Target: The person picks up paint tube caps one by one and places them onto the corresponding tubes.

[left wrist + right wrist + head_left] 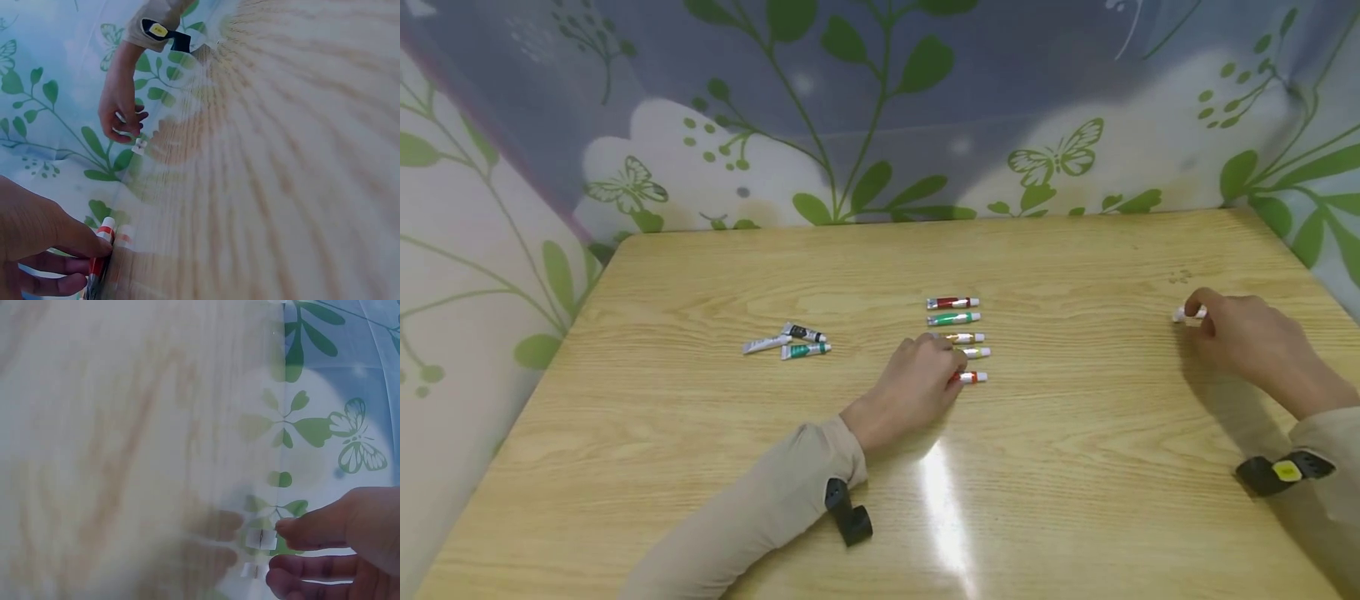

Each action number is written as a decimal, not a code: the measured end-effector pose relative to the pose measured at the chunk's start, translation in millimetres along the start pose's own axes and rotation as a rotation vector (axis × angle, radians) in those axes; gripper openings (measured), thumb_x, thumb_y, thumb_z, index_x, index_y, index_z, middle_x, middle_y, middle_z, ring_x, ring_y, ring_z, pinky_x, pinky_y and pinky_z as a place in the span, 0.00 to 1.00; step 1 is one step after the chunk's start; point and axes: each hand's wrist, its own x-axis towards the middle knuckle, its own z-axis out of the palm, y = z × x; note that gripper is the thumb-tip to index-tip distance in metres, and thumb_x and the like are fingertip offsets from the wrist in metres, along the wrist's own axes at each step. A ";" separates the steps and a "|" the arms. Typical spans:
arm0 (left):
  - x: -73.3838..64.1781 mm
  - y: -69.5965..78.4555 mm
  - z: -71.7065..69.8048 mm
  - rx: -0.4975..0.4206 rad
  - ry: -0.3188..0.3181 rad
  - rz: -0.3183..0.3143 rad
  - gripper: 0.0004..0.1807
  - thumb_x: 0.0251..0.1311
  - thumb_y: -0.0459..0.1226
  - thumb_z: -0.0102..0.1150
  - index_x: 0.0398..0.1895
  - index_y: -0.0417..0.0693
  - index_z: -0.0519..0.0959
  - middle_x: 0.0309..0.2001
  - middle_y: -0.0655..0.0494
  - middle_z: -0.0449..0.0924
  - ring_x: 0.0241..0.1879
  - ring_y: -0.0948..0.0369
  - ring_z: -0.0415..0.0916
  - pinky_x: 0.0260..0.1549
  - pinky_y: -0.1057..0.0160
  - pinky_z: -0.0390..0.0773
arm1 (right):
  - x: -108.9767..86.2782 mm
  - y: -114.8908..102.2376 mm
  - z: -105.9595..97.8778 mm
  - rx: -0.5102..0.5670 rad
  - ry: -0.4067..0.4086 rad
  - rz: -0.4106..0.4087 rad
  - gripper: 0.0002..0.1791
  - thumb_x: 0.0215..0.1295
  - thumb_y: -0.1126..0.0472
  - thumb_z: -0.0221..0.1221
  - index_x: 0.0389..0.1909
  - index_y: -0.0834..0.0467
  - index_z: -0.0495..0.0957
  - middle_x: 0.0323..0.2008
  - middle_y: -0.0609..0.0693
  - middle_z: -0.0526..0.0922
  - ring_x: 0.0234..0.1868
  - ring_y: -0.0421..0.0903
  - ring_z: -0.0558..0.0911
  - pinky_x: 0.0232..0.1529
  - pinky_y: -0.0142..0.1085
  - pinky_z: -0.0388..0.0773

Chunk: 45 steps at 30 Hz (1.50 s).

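The left hand (921,375) pinches a sideways-lying red tube (967,377), cap (981,377) toward the right hand (1251,342), whose fingers (312,567) bend by a white piece (1180,315), grip unclear.

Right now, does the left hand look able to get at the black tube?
Probably yes: nothing stands between the left hand and the black tube, though it would likely have to release the orange-red tube first.
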 end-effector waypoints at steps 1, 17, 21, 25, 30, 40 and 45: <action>0.3 0.1 0.2 -0.003 0.001 0.000 0.04 0.62 0.37 0.61 0.32 0.48 0.83 0.31 0.56 0.80 0.36 0.57 0.78 0.33 0.59 0.76 | 0.8 1.2 0.3 -0.004 0.009 -0.001 0.16 0.59 0.71 0.52 0.48 0.72 0.68 0.32 0.64 0.80 0.26 0.53 0.79 0.20 0.45 0.74; 2.9 -0.9 3.2 -0.051 0.020 -0.011 0.04 0.60 0.37 0.62 0.27 0.49 0.81 0.27 0.58 0.77 0.30 0.62 0.73 0.30 0.61 0.74 | 9.7 6.2 6.8 -0.002 0.047 -0.051 0.14 0.63 0.68 0.56 0.49 0.68 0.71 0.33 0.65 0.81 0.27 0.56 0.81 0.21 0.49 0.75; 2.6 -0.7 3.1 -0.050 0.024 -0.009 0.04 0.60 0.37 0.63 0.28 0.49 0.82 0.28 0.58 0.78 0.30 0.63 0.73 0.30 0.61 0.74 | 9.8 4.7 8.4 0.007 0.048 -0.059 0.13 0.62 0.69 0.56 0.47 0.68 0.71 0.32 0.63 0.81 0.27 0.56 0.80 0.21 0.48 0.74; 2.6 -0.6 2.6 -0.041 0.021 -0.004 0.04 0.60 0.37 0.63 0.30 0.48 0.82 0.29 0.58 0.78 0.31 0.62 0.74 0.31 0.61 0.74 | 9.5 4.0 10.2 0.000 0.059 -0.070 0.12 0.59 0.71 0.56 0.44 0.68 0.71 0.31 0.62 0.81 0.28 0.56 0.80 0.22 0.47 0.74; 0.3 -4.4 -6.8 -0.073 0.035 -0.013 0.07 0.59 0.40 0.64 0.37 0.47 0.84 0.35 0.56 0.82 0.37 0.59 0.79 0.37 0.58 0.77 | 8.9 3.6 12.4 0.002 0.084 -0.093 0.11 0.59 0.71 0.57 0.42 0.68 0.72 0.30 0.61 0.81 0.29 0.57 0.80 0.24 0.49 0.75; -17.4 -49.7 -35.1 -0.185 0.098 -0.162 0.07 0.60 0.34 0.64 0.38 0.41 0.84 0.36 0.50 0.84 0.36 0.57 0.81 0.35 0.61 0.80 | 8.8 4.2 9.4 -0.014 0.099 -0.112 0.09 0.58 0.72 0.59 0.39 0.70 0.75 0.29 0.59 0.81 0.30 0.58 0.80 0.27 0.51 0.76; -33.9 -74.5 -34.1 -0.174 0.070 -0.251 0.06 0.59 0.33 0.64 0.38 0.41 0.84 0.36 0.50 0.83 0.35 0.56 0.80 0.33 0.60 0.80 | 9.2 4.6 7.7 -0.017 0.082 -0.103 0.09 0.57 0.73 0.57 0.40 0.70 0.76 0.30 0.61 0.81 0.31 0.59 0.80 0.28 0.52 0.76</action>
